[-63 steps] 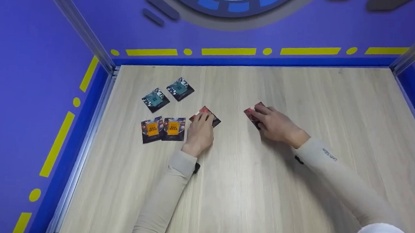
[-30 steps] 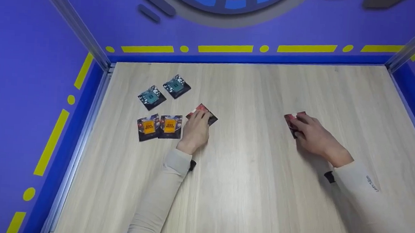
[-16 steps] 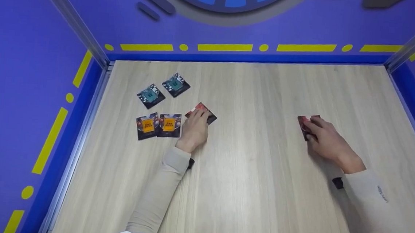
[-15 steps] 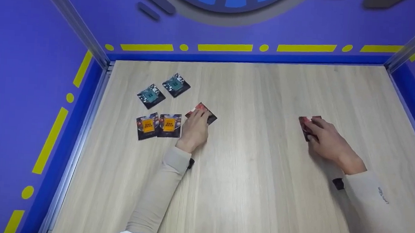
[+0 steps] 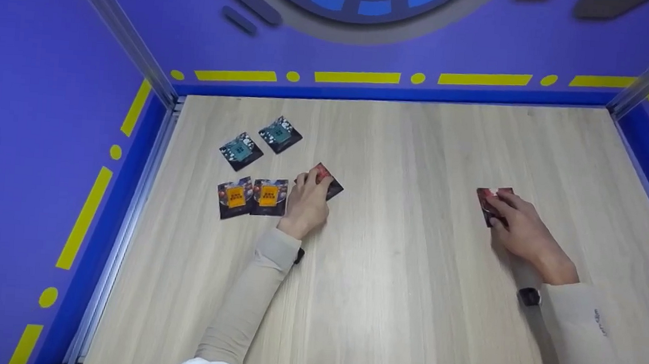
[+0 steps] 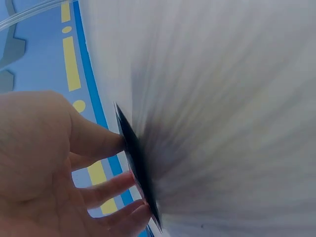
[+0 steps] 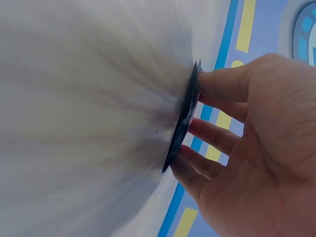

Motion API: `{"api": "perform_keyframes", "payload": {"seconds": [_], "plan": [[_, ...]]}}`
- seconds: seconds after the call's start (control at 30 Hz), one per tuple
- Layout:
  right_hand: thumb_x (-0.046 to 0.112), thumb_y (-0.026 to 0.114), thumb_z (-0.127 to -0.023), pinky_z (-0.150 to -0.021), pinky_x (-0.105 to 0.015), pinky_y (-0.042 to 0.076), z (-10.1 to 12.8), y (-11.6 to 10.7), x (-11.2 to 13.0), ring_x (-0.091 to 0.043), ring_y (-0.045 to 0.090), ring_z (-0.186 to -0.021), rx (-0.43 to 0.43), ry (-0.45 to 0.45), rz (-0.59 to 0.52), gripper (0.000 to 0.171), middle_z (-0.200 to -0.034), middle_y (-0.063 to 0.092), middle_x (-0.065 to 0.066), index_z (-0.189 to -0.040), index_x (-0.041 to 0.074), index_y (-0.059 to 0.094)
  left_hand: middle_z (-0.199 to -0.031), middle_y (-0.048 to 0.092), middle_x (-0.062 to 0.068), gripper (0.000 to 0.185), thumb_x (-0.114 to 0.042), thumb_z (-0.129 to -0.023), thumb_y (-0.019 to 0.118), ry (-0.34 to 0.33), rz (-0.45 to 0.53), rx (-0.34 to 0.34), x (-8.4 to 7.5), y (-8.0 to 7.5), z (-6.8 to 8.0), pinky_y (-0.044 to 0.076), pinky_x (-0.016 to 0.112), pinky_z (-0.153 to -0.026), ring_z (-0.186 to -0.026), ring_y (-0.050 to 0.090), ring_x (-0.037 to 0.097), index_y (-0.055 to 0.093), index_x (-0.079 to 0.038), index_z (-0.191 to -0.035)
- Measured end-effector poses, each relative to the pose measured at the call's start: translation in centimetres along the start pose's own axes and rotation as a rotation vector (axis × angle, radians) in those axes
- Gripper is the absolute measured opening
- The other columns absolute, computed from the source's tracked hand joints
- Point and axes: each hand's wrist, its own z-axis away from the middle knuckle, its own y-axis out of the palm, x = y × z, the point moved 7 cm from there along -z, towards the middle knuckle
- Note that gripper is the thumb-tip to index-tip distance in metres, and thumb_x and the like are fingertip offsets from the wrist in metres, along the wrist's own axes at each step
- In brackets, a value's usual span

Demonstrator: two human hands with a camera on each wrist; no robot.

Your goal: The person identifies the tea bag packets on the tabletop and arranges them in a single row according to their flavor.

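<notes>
Over to the right of the head view: right hand [image 5: 529, 236] clamped, thumb near the lower edge and bent fingertips across the top, on a thin, nearly square, glossy red-and-black packet [image 5: 484, 204]. Lying just up and left of the palm in the frame, no clear long axis, almost straight to the frame. Now back to left of centre: left hand [image 5: 307, 205], thumb and fingertips together on a twin red-and-black packet [image 5: 333, 190], turned diamond-wise, dark corner jutting right. Key relation, at a guess: that wide stretch of pale wood-grained tabletop [image 5: 399, 256] between the two grips. Out right, well apart from everything else; on the left, just beside two flat, dark packets with orange panels [image 5: 269, 196], so left hand much the nearer to those. Farther up, toward upper left, two dark packets with teal panels [image 5: 241, 151], tilted. Low in both wrist views, close over the surface; impossible to tell whether lifted or resting.
</notes>
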Motion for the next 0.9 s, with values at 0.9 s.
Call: {"api": "perform_keyframes", "payload": {"seconds": [0.9], "plan": [[-0.004,0.064,-0.096,-0.106,-0.076,0.04,0.2,0.1,-0.1,-0.066,0.047,-0.13,0.01,0.049,0.0,0.049,-0.149,0.05,-0.038,-0.144,-0.011,0.059,-0.153,0.057,0.009,0.034,-0.018,-0.109,0.059,0.249,-0.055,0.005,-5.7,1.9,-1.2,0.051,0.047,-0.113,-0.142,0.054,0.035,0.067,-0.013,-0.142]]}}
